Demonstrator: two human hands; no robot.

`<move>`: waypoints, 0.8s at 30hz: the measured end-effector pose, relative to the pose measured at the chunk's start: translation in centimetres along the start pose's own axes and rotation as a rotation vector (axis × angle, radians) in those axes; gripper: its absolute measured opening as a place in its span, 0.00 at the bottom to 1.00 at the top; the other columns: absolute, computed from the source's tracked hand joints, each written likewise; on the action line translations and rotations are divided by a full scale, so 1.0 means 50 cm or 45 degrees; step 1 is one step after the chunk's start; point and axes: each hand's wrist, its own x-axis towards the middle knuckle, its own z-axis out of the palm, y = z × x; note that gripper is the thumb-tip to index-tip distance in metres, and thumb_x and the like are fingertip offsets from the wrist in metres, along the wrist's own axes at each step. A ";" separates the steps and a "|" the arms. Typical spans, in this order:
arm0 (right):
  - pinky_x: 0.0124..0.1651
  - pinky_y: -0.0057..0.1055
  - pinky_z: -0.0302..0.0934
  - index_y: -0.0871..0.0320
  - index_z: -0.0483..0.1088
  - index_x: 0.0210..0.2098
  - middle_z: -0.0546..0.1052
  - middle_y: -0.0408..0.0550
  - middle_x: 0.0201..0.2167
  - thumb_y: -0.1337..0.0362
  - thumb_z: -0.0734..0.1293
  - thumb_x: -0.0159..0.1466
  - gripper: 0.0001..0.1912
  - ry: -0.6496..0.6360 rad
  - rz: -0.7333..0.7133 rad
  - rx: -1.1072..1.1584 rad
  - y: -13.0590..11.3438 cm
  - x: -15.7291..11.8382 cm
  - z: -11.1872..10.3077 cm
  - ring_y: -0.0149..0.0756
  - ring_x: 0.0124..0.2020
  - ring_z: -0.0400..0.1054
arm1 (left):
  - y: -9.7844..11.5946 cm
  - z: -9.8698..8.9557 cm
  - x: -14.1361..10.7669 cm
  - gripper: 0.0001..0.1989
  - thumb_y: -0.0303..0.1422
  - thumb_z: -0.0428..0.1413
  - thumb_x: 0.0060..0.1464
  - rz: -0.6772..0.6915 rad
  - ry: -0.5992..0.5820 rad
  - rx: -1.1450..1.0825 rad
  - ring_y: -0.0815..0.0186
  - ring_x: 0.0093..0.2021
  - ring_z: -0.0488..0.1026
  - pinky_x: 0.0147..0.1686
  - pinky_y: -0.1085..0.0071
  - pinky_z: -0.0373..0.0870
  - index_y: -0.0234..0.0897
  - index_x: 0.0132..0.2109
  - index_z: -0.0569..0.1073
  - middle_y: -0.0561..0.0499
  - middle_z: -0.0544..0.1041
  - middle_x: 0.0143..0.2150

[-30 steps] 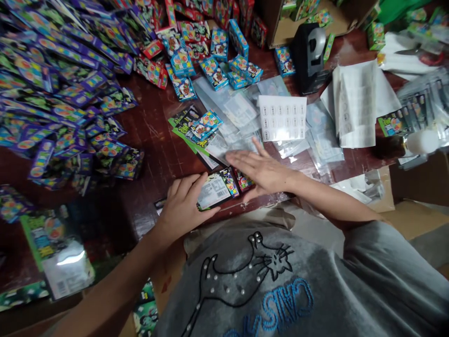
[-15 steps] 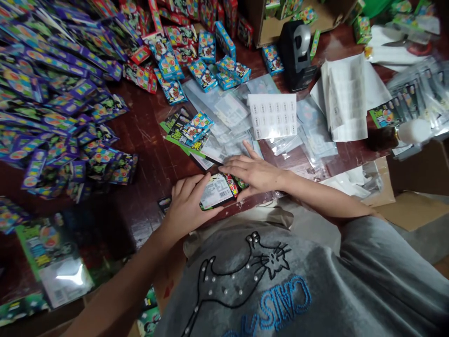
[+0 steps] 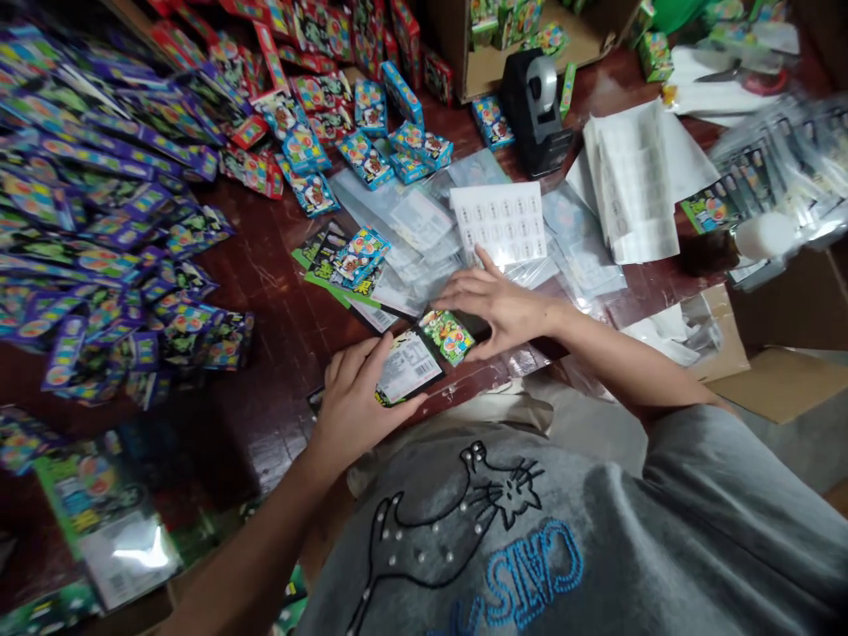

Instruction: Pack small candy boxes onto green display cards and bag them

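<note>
My left hand (image 3: 358, 389) lies at the table's front edge, fingers wrapped over a black-edged printed card (image 3: 409, 364) with a white label panel. My right hand (image 3: 498, 305) curves around a small green candy box (image 3: 448, 336) at the card's right end, thumb and fingers along its edges and index finger raised. Beyond the hands, a small blue box (image 3: 361, 256) rests on green-and-black printed cards (image 3: 324, 252). Clear plastic bags (image 3: 420, 221) with printed labels lie behind them, partly under a white sticker sheet (image 3: 498, 216).
Purple boxes (image 3: 119, 221) heap up on the left, with red boxes (image 3: 318, 35) and blue boxes (image 3: 367, 159) at the back. A black tape dispenser (image 3: 533, 115) stands near a cardboard box (image 3: 480, 75). Folded white sheets (image 3: 629, 181) and a white-capped bottle (image 3: 765, 237) are at right.
My right hand has lifted slightly and shifted right, uncovering the green box. The red box seen earlier beside the card no longer shows. My left hand keeps its hold on the card.
</note>
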 end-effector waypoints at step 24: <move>0.62 0.47 0.75 0.53 0.79 0.62 0.84 0.54 0.55 0.51 0.69 0.76 0.21 0.652 0.452 0.494 -0.069 0.073 0.032 0.43 0.56 0.79 | 0.089 0.032 0.114 0.22 0.45 0.59 0.70 -0.556 0.437 -1.157 0.56 0.59 0.82 0.62 0.54 0.80 0.43 0.65 0.74 0.41 0.82 0.62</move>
